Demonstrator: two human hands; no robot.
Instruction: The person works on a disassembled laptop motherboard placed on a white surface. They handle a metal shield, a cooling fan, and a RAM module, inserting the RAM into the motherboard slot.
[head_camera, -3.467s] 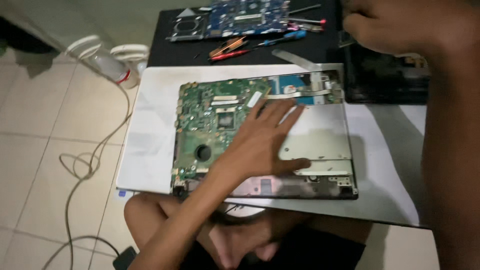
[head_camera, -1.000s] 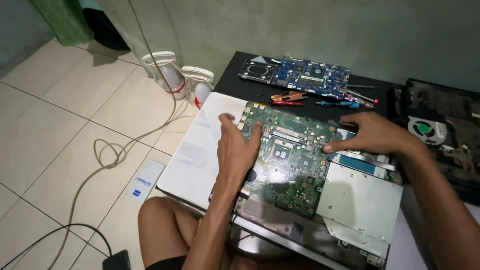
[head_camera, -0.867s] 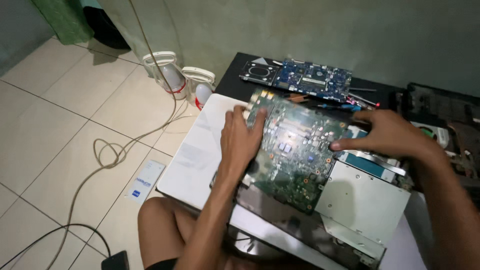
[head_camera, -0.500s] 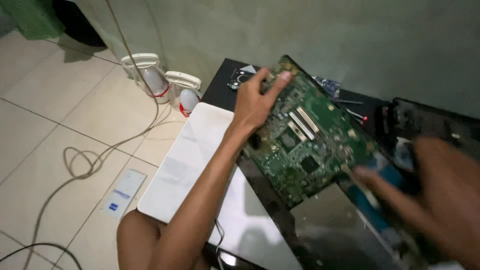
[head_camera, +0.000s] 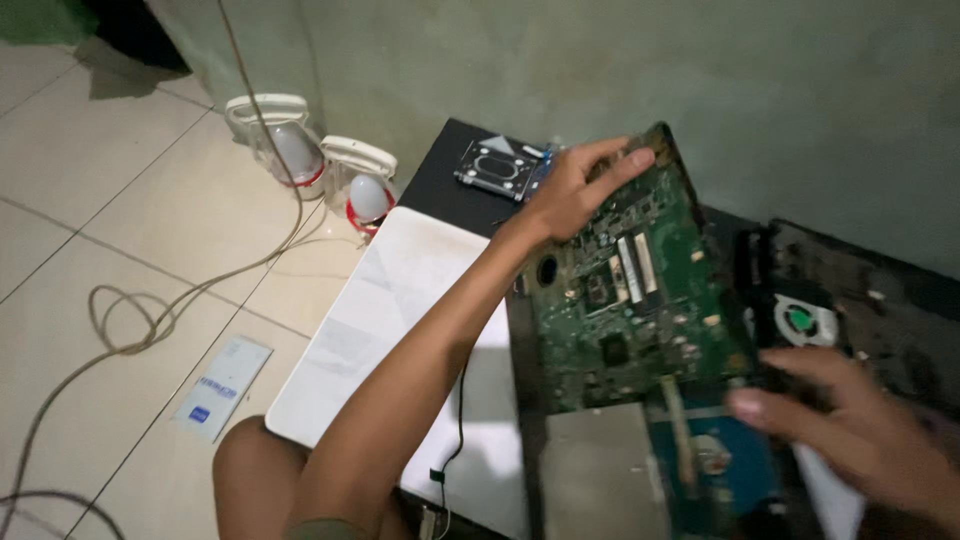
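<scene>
Gripping the green circuit board (head_camera: 640, 300) — long axis running away — left hand (head_camera: 575, 190).

circuit board (head_camera: 630, 300) lies right of the mat (head_camera: 370, 330), fan (head_camera: 805, 320) beyond.

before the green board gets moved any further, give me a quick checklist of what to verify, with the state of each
1. Left hand has a grip on the green circuit board: ok, fingers wrap its far edge.
2. Right hand supports the board: cannot tell, it is blurred near the lower right side.
3. Board free of the laptop base: cannot tell, its near edge meets the base.
4. Cooling fan out of the way: ok, it sits to the right in the black casing.
5. Black cable not caught: ok, it lies on the white panel, left of the board.
</scene>
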